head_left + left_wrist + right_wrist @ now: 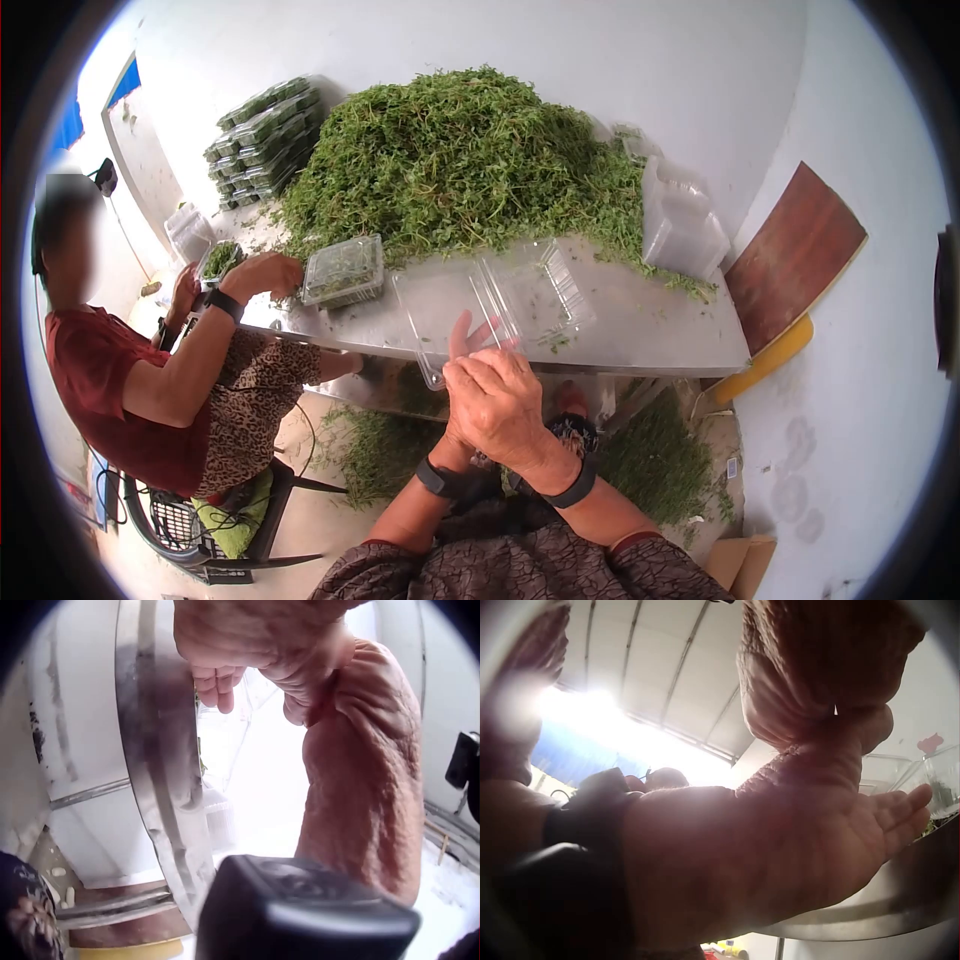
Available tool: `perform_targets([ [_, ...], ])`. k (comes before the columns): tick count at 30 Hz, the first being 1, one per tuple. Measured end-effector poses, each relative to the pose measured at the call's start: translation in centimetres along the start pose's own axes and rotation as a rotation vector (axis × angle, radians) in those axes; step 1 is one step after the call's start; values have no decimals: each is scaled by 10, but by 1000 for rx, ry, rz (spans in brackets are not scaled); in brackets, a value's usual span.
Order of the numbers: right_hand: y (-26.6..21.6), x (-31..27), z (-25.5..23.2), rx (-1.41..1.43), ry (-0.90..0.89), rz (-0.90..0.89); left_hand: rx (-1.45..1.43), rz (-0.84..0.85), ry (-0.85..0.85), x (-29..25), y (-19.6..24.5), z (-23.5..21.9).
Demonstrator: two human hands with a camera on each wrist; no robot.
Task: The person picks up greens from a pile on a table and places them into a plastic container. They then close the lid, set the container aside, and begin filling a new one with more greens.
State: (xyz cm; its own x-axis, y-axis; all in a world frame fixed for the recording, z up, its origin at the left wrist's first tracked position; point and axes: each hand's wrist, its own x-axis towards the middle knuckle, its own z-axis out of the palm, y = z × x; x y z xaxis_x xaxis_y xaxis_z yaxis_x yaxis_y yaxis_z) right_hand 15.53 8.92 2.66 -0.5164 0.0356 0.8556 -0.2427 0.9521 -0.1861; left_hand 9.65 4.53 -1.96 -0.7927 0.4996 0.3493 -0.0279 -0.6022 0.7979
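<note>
A worker's two hands meet at the near edge of a steel table (640,340), just below an opened clear clamshell tray (495,300); the right hand (500,400) lies over the left hand (470,345), whose straightened fingers rise past it and touch the tray's near rim; neither hand is seen to clasp the tray, the left looking loose and flat, while the right's fingers curl down over the left and whether they pinch anything cannot be told from here. The tray sits directly ahead of the hands, lying open in two halves with its long axis running left to right across the table edge, the left half nearest the fingertips; the left hand is the closer of the two to it. Beyond the tray, farther from the hands, rises a large heap of cut green herbs (460,160); to the right of it stand stacked empty clamshells (680,220), and far left a stack of filled packs (265,135). Left of the hands a second person in a red shirt (95,390) reaches toward a closed clamshell of greens (343,270).
</note>
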Motion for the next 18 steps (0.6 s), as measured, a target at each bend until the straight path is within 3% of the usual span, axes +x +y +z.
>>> perform_targets([
  [3, -7, -7, -3, 4, -9, 9, -157, -79, 15, -3, -2, 3],
  [7, -14, -17, 8, -121, 0, 26, 56, -89, 23, -4, -3, 8],
  [9, -15, -17, 0, -12, -39, 9, 80, -105, 40, -4, 4, 12],
  [12, -18, -12, -12, 95, -23, -12, -48, -120, 39, -1, 13, 9],
  [14, -19, -12, -19, 99, 23, -19, -295, -249, 121, 3, 16, 1],
  [17, -10, -17, -39, 130, 60, 3, -236, -189, 124, 1, 27, -9],
  [18, -4, -19, -46, 82, 119, 11, -332, -160, 96, 2, 24, -15],
])
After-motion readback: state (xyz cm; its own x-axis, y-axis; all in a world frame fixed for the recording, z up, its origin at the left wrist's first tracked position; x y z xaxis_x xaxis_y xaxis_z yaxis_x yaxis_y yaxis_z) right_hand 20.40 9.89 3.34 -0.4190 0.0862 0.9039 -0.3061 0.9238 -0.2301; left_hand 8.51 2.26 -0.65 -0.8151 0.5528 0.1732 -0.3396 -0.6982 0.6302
